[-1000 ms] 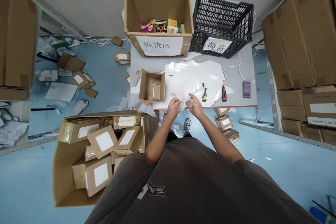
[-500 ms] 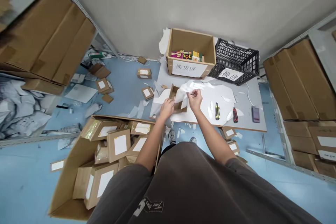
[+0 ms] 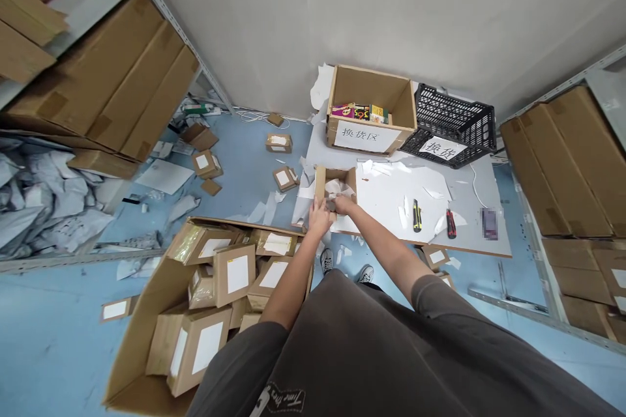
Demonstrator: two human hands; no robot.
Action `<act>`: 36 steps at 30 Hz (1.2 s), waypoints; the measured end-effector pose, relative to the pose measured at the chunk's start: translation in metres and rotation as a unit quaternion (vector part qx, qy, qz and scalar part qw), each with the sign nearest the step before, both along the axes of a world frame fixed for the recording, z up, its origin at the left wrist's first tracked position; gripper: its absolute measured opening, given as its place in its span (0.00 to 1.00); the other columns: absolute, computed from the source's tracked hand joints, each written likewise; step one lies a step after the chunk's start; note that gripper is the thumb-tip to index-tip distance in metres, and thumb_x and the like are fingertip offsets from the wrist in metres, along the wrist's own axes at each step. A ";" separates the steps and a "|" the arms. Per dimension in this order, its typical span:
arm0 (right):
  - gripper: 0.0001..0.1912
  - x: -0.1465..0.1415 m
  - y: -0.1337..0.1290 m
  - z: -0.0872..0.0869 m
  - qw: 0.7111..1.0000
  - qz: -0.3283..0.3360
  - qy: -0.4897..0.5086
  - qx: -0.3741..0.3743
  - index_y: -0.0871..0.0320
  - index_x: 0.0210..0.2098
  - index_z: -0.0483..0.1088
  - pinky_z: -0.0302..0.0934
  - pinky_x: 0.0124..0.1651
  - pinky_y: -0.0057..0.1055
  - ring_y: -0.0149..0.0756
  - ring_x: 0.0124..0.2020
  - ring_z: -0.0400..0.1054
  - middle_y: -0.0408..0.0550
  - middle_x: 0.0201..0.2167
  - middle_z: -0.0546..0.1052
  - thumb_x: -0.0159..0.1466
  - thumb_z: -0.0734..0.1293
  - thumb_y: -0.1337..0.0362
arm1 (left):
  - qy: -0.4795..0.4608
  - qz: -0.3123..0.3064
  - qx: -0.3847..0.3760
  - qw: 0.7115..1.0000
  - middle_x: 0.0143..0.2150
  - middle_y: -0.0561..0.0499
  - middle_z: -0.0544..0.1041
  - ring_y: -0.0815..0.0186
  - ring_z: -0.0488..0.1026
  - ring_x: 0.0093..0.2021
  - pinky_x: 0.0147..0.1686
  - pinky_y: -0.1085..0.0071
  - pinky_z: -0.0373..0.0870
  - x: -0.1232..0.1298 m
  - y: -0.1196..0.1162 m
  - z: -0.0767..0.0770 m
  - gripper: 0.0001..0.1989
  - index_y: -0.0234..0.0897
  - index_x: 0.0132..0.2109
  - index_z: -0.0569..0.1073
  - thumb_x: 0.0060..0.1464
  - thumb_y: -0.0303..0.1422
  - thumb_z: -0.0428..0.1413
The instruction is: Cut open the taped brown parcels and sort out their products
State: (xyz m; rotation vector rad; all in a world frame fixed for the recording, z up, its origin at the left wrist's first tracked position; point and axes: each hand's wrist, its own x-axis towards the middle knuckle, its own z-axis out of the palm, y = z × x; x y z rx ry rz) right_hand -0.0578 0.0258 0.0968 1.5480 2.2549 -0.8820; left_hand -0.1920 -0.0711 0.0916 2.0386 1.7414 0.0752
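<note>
A small open cardboard box (image 3: pixel 320 184) stands at the table's front left, with crumpled white paper (image 3: pixel 337 187) inside. Closed around its near left corner is my left hand (image 3: pixel 320 216). My right hand (image 3: pixel 345 204) reaches over the near right side into the opening, against the paper. Its fingers look curled together, and their tips are hidden in the box, so what they hold does not show. A dark greyish patch shows between the two hands, too small to name.
Behind stand a carton (image 3: pixel 374 137) with colourful packets and a black crate (image 3: pixel 452 127). A yellow-black cutter (image 3: pixel 417 215), a red-black cutter (image 3: pixel 450 224) and paper scraps lie on the white table (image 3: pixel 386 202). A large carton (image 3: pixel 141 313) of small boxes sits at left.
The white paper that my right hand held up above the small box is now down inside it. The right hand has moved down and left into the box. The box has been turned.
</note>
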 end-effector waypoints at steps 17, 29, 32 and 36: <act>0.23 0.125 -0.094 -0.013 0.947 -0.177 0.101 0.246 0.59 0.58 0.78 0.61 0.72 0.63 0.67 0.76 0.55 0.64 0.81 0.54 0.67 0.77 0.58 | -0.060 0.015 0.089 0.994 0.79 0.44 0.66 0.40 0.46 0.83 0.72 0.38 0.63 0.042 -0.003 -0.002 0.06 0.42 0.43 0.80 0.68 0.35 0.59; 0.25 0.425 -0.203 0.051 0.835 -0.368 0.062 0.404 0.57 0.62 0.76 0.51 0.77 0.68 0.66 0.80 0.48 0.59 0.82 0.53 0.68 0.74 0.54 | -0.166 -0.202 0.189 0.947 0.78 0.44 0.67 0.42 0.42 0.85 0.76 0.37 0.59 0.346 -0.008 0.056 0.09 0.42 0.41 0.81 0.70 0.37 0.58; 0.26 0.518 -0.260 0.056 0.800 -0.435 0.007 0.413 0.56 0.61 0.76 0.52 0.76 0.69 0.67 0.79 0.50 0.60 0.82 0.53 0.67 0.75 0.54 | -0.190 -0.288 0.173 0.922 0.78 0.44 0.67 0.43 0.42 0.85 0.76 0.38 0.58 0.460 -0.030 0.059 0.08 0.42 0.41 0.81 0.70 0.36 0.59; 0.26 0.608 -0.344 0.048 0.748 -0.513 -0.038 0.419 0.57 0.61 0.75 0.55 0.74 0.69 0.67 0.77 0.53 0.63 0.81 0.55 0.67 0.75 0.54 | -0.204 -0.399 0.133 0.884 0.79 0.45 0.65 0.44 0.42 0.85 0.77 0.38 0.57 0.586 -0.074 0.057 0.06 0.42 0.42 0.82 0.69 0.35 0.61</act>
